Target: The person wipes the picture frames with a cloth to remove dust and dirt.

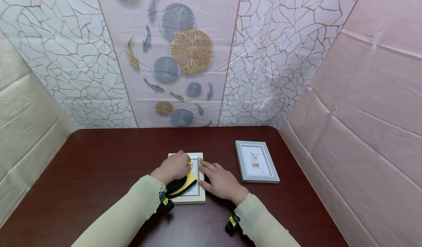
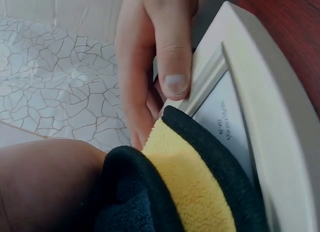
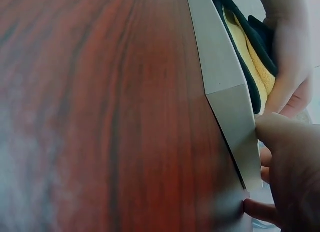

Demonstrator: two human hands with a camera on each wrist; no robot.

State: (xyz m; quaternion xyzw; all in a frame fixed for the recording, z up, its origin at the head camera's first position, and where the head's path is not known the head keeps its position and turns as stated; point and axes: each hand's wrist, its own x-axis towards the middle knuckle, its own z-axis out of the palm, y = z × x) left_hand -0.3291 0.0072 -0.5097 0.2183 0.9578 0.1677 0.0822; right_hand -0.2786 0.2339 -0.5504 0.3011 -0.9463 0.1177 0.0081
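Note:
A cream picture frame [image 1: 197,199] lies face up on the table in the head view. My left hand [image 1: 175,166] grips a bunched cloth [image 1: 190,180], yellow on one face and dark on the other with black edging, over the frame's face. In the left wrist view the folded cloth [image 2: 192,179] overlaps the white print with small lettering. My right hand [image 1: 221,181] rests along the frame's right edge with its fingers extended. The right wrist view has its fingers against the frame's side [image 3: 225,77]. The left fingertips are hidden behind the knuckles.
A second picture frame [image 1: 239,163], grey and showing a potted plant print, lies to the right on the dark red wooden table [image 1: 108,166]. Patterned cloth walls [image 1: 257,56] enclose the table at the back and both sides.

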